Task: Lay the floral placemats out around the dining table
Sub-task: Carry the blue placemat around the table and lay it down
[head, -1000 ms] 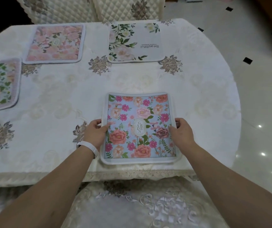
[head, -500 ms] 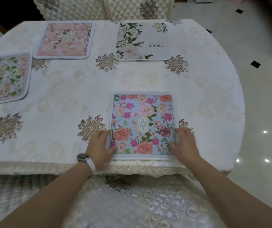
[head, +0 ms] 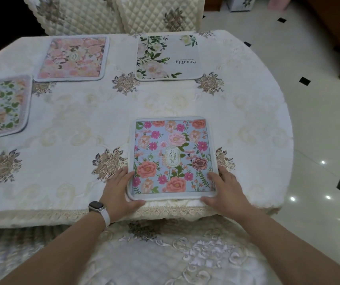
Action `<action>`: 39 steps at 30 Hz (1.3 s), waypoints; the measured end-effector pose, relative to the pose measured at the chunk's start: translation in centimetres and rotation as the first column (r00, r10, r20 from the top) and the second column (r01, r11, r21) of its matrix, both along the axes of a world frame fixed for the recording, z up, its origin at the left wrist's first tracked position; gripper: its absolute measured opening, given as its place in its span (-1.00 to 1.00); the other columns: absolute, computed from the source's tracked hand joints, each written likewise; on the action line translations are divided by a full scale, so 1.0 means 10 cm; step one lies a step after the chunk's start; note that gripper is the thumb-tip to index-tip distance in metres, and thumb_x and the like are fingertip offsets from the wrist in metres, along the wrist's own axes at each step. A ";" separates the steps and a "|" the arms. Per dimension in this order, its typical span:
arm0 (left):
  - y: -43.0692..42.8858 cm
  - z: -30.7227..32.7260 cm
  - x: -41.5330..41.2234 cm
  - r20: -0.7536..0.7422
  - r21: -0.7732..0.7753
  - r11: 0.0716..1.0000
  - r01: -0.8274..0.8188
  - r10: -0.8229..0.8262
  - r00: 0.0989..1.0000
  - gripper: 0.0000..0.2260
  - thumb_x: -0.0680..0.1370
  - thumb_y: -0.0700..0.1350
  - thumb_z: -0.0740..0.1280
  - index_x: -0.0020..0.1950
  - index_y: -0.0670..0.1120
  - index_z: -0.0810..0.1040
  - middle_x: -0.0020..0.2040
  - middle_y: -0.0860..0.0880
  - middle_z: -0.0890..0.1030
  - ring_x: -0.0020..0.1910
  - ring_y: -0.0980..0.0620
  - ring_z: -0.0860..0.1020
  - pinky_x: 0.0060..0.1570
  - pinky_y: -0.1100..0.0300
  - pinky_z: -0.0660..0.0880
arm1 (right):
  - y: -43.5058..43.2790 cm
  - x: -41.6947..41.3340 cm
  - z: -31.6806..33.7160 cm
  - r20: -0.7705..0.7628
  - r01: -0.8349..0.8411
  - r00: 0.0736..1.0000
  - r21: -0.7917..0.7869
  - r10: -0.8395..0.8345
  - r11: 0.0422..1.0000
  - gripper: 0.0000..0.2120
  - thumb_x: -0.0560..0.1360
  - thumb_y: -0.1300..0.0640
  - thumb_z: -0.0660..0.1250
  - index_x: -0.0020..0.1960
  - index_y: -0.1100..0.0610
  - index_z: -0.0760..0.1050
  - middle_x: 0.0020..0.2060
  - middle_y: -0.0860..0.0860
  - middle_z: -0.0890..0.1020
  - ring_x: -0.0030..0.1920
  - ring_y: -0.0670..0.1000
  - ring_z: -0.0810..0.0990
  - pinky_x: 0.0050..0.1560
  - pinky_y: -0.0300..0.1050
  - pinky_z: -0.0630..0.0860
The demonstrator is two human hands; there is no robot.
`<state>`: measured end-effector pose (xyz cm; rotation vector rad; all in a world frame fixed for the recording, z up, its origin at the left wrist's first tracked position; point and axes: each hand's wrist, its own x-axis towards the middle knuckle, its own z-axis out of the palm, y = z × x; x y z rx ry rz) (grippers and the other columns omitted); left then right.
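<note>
A blue "Garden" floral placemat (head: 172, 157) lies flat at the near edge of the dining table (head: 72, 124). My left hand (head: 119, 192) rests on its near left corner, fingers spread, thumb under the near rim. My right hand (head: 224, 190) presses its near right corner the same way. A pink floral placemat (head: 72, 58) lies at the far left, a white "Beautiful" placemat (head: 168, 57) at the far middle, and a green-leaf placemat (head: 0, 105) at the left edge.
A cream embroidered tablecloth covers the round table. Two quilted chair backs (head: 115, 13) stand behind the far side, and a padded chair seat (head: 165, 254) sits right below me. Glossy tiled floor (head: 319, 140) lies to the right.
The blue placemat has slid toward the near table edge and now lies flat. Both hands moved from its sides down to its near corners.
</note>
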<state>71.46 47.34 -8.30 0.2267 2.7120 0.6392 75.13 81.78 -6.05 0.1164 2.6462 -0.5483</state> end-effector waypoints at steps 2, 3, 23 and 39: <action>0.00 0.00 0.00 -0.011 0.011 1.000 -0.009 0.009 1.000 -0.01 0.23 0.44 0.35 0.52 -0.04 0.22 0.56 -0.06 0.19 0.54 -0.03 0.11 0.50 -0.08 0.10 | 0.02 0.01 0.00 -0.008 -0.006 1.000 -0.008 0.006 1.000 -0.18 0.34 -0.29 0.41 0.48 -0.02 0.23 0.53 0.06 0.13 0.47 0.12 0.15 0.47 0.07 0.19; 0.01 -0.01 0.00 -0.016 0.016 1.000 -0.012 0.013 1.000 -0.02 0.23 0.43 0.36 0.52 -0.04 0.23 0.56 -0.06 0.19 0.54 -0.03 0.12 0.49 -0.08 0.11 | 0.04 0.01 0.00 -0.015 -0.010 1.000 -0.009 0.010 1.000 -0.19 0.35 -0.27 0.42 0.49 -0.01 0.23 0.53 0.06 0.14 0.47 0.12 0.15 0.47 0.06 0.18; 0.04 -0.09 -0.01 -0.041 0.061 0.998 -0.017 0.019 0.999 -0.07 0.26 0.38 0.43 0.51 0.00 0.23 0.56 -0.03 0.19 0.54 -0.02 0.12 0.49 -0.04 0.11 | 0.12 0.00 -0.04 -0.037 0.011 0.999 -0.012 -0.011 1.000 -0.23 0.36 -0.22 0.44 0.46 0.00 0.28 0.52 0.07 0.16 0.47 0.13 0.15 0.49 0.08 0.19; 0.05 -0.03 -0.04 -0.006 0.007 1.000 0.014 -0.014 1.000 -0.18 0.26 0.35 0.44 0.40 -0.03 0.36 0.54 -0.09 0.21 0.53 -0.07 0.13 0.48 -0.03 0.16 | 0.06 0.00 0.00 -0.031 0.010 0.999 0.008 -0.009 1.000 -0.24 0.37 -0.20 0.44 0.46 0.01 0.26 0.51 0.08 0.16 0.45 0.13 0.17 0.44 0.04 0.21</action>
